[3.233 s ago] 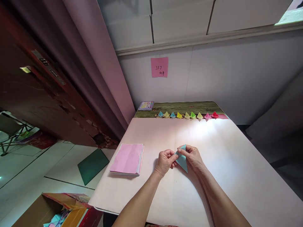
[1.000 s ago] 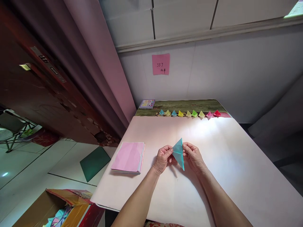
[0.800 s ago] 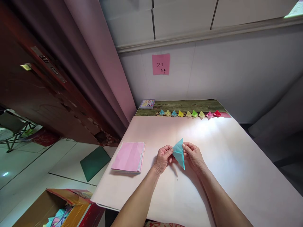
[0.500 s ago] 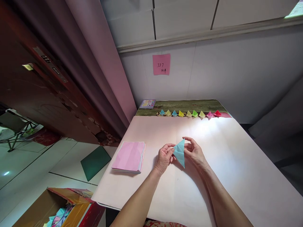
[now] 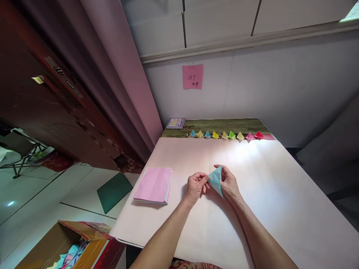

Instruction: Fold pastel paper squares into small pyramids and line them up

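Note:
A light blue piece of folded origami paper (image 5: 215,178) is held above the table between both hands. My left hand (image 5: 195,186) pinches its left corner between thumb and fingers. On the other side, my right hand (image 5: 229,184) grips the right edge, its thumb on the near face and some fingers behind the paper. The paper has a triangular outline with crease lines, and its lower tip points down toward the tabletop. Left of my hands lies a stack of square paper (image 5: 153,185) with a pink sheet on top.
Several small folded paper pieces in different colours, among them a red one (image 5: 258,135), stand in a row along the table's (image 5: 174,153) far edge. A small packet (image 5: 175,123) lies at the back left corner. A cardboard box (image 5: 67,243) with coloured paper stands on the floor.
The blue paper has tilted and its folds now stand slightly apart, showing more creases. My right hand has closed further around its right edge.

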Available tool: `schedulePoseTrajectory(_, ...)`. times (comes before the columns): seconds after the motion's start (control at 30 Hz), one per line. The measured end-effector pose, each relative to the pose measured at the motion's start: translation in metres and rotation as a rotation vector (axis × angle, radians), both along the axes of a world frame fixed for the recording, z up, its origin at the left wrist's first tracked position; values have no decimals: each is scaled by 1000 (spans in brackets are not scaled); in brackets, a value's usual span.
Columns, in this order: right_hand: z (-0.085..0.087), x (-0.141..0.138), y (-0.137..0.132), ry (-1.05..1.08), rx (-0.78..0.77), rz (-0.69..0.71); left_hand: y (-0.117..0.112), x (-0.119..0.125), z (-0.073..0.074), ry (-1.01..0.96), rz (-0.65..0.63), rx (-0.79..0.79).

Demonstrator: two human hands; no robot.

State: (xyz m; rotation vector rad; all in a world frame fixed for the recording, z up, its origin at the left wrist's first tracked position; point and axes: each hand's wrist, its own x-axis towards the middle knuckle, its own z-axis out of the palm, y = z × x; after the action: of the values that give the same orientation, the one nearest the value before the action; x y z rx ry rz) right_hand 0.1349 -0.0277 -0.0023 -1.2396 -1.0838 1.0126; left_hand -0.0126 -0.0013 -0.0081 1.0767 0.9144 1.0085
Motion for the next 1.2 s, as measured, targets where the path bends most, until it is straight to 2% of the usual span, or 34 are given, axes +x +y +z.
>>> schedulePoseTrajectory(0.2,-5,3,-1,-101,-65,-13,-2,1,-2,70,-7,10)
schedulePoseTrajectory(0.37,-6,8,2,13,-136,-17,-7,-3,5,60,-112,58)
schedulePoseTrajectory(0.57,3,12,2,71,-206,-18,-11,-4,13,16,-191,37)
schedulePoseTrajectory(0.87,0,12,2,-43,-178,2,-13,2,-1,47,-101,68)
schedulePoseTrajectory(1.03,3,18,2,-54,-169,89,-15,2,-6,163,-64,180)
schedulePoseTrajectory(1.2,8,20,1,-5,-166,158,-17,3,-3,291,-41,298)
